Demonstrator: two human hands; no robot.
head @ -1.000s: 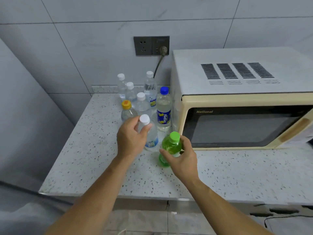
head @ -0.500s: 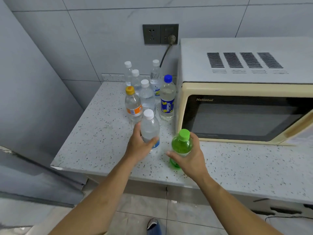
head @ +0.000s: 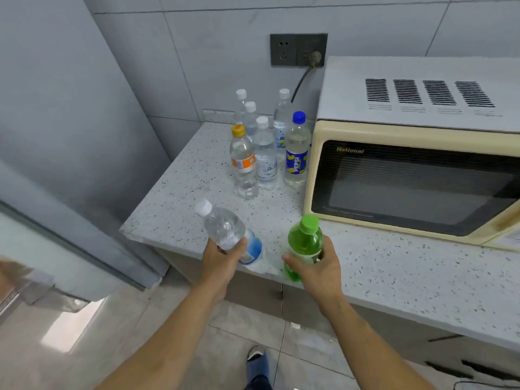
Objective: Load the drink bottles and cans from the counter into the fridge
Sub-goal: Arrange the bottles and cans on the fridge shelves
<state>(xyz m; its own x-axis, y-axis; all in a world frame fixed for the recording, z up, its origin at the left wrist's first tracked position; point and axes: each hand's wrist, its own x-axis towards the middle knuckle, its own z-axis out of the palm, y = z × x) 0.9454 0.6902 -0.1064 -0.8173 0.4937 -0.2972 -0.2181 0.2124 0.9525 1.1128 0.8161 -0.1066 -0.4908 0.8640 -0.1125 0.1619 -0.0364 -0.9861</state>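
Observation:
My left hand (head: 222, 263) grips a clear water bottle (head: 225, 229) with a white cap, tilted to the left above the counter's front edge. My right hand (head: 318, 268) holds a green bottle (head: 305, 243) with a green cap, upright and lifted near the same edge. Further back on the speckled counter (head: 394, 271) stand several bottles: one with an orange cap and label (head: 243, 161), a Pepsi bottle with a blue cap (head: 297, 153), and clear white-capped water bottles (head: 264, 153) behind them. The grey fridge side (head: 70, 136) rises at the left.
A cream microwave (head: 416, 153) fills the right half of the counter, plugged into a dark wall socket (head: 298, 49). The fridge's open door edge (head: 56, 254) shows at lower left. Below are a tiled floor and my shoe (head: 257, 364).
Both hands have lifted their bottles off the counter and drawn them back toward the front edge. The water bottle now tilts left. My view has swung left and back.

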